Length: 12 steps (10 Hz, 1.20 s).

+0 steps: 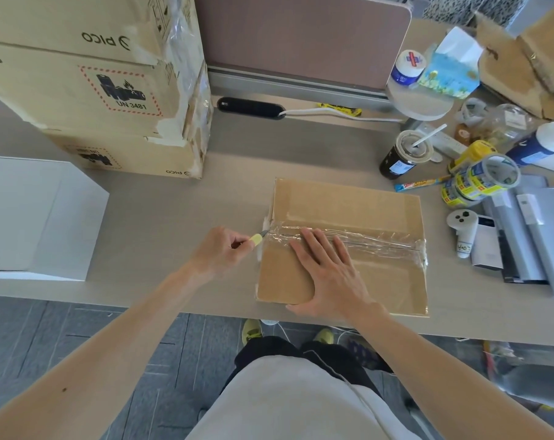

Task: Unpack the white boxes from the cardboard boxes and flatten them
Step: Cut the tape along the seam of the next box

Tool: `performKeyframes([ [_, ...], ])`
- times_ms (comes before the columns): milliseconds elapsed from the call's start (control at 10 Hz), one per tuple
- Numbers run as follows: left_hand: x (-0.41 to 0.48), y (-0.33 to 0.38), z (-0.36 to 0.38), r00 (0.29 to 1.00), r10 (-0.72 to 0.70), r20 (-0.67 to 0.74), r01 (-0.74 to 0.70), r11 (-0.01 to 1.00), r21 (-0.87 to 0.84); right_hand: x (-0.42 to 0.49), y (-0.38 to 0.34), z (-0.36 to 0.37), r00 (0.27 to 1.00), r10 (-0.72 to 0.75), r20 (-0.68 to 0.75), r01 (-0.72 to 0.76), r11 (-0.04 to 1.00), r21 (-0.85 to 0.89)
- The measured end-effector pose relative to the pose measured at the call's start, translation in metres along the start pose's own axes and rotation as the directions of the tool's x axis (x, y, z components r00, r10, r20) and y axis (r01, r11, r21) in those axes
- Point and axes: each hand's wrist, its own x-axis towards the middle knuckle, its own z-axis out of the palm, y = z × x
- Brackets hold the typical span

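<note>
A taped cardboard box (348, 204) lies on the desk in front of me, its centre seam covered with clear tape (377, 241). My left hand (220, 252) grips a small yellow utility knife (257, 238), whose blade touches the left end of the taped seam. My right hand (331, 274) lies flat on the box top with its fingers spread, pressing down on it. A white box (37, 217) stands at the desk's left edge.
Stacked cardboard boxes (88, 77) fill the back left. To the right are a cup with a straw (404, 154), tape rolls (482, 179), a white controller (463, 230), grey packages (529, 236) and torn cardboard (529, 61). A desk divider (301, 36) stands behind.
</note>
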Motion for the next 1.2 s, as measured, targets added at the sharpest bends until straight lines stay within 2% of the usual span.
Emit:
performKeyframes([
  [500, -0.032, -0.001, 0.027, 0.986, -0.161, -0.044, 0.133, 0.921, -0.367, 0.001, -0.002, 0.000, 1.000, 0.015, 0.019, -0.014, 1.000, -0.019],
  [700, -0.047, -0.002, 0.033, 0.994, -0.088, 0.061, 0.103, 0.946, -0.307, 0.001, -0.002, 0.000, 1.000, 0.016, 0.023, -0.016, 1.000, -0.014],
  [900, -0.051, -0.001, 0.028, 0.995, -0.084, 0.049, 0.096, 0.940, -0.328, 0.001, -0.003, -0.001, 0.999, 0.012, 0.030, -0.011, 1.000, -0.018],
  [1100, -0.049, -0.011, 0.010, 0.962, -0.255, -0.096, 0.195, 0.890, -0.411, 0.000, -0.002, -0.002, 1.000, 0.011, 0.013, -0.011, 1.000, 0.002],
  [1200, -0.036, -0.017, 0.012, 0.924, -0.366, -0.114, 0.264, 0.823, -0.503, 0.000, -0.002, -0.001, 1.000, 0.010, 0.012, -0.010, 1.000, -0.003],
])
